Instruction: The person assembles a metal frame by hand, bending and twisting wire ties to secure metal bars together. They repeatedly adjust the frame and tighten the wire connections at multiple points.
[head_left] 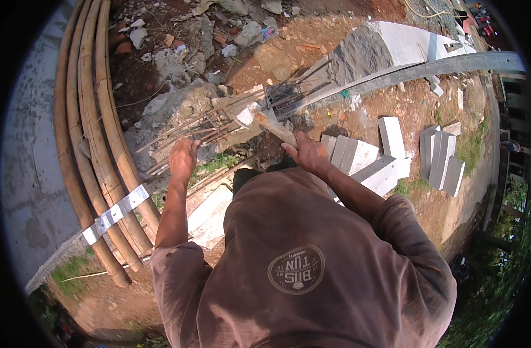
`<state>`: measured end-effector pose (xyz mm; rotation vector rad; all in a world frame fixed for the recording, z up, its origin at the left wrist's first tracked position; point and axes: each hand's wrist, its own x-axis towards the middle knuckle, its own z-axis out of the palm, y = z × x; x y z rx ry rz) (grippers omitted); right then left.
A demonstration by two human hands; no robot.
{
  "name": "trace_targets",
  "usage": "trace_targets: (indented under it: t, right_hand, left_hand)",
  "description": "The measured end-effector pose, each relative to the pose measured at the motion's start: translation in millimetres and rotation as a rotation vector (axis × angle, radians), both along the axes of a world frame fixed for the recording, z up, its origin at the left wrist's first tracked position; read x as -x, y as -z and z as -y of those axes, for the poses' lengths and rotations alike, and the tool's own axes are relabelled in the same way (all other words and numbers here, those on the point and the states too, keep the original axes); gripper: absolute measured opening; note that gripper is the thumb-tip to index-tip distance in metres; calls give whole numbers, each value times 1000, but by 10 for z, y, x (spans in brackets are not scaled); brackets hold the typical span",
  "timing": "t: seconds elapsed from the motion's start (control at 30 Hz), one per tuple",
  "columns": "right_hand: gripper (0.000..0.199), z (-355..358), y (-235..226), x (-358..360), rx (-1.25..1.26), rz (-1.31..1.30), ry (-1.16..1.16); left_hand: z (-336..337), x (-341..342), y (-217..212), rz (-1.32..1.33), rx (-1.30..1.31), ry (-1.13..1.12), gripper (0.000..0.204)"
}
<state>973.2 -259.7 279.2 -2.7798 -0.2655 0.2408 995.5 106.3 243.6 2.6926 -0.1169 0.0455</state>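
Note:
My right hand (312, 153) is closed around the wooden handle of a hammer (276, 129). Its pale, dusty head lies over the reinforcing bars (216, 124), beside a square wire tie. These thin rusty rods stick out from the broken end of a concrete column (364, 55). At the left ends of the rods, my left hand (185, 155) has its fingers curled round a reinforcing bar, mostly hidden under the hand. Broken concrete and soil lie beneath the rods.
Long bamboo poles (94, 116) run along the left, crossed by a whitish strip (116, 214). Rubble (190, 58) is heaped ahead. Grey blocks (377, 174) lie at the right, with another stack (439, 156) farther out. A metal channel (416, 69) runs along the column.

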Motion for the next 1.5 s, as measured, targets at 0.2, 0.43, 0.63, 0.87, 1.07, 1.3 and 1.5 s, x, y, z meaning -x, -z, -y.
trace_targets:
  t: [0.2, 0.43, 0.63, 0.87, 1.07, 1.3, 1.5]
  right_hand:
    - [48, -60, -186, -3, 12, -202, 100]
    - [45, -20, -170, 13, 3, -323, 195]
    - [46, -70, -234, -10, 33, -276, 96]
    - [47, -205, -166, 50, -22, -151, 69]
    - [49, 3, -114, -45, 71, -296, 171]
    - [48, -77, -75, 2, -12, -193, 41]
    - [47, -25, 72, 102, -11, -14, 42]
  left_hand:
    - [-20, 9, 103, 45, 5, 13, 25]
    - [-1, 24, 96, 47, -1, -6, 25]
    - [14, 11, 77, 99, 52, -3, 24]
    - [2, -3, 62, 88, 36, 2, 23]
    - [15, 3, 28, 84, 14, 1, 23]
    - [27, 30, 11, 30, 26, -15, 23]
    - [27, -7, 79, 47, 39, -17, 23]
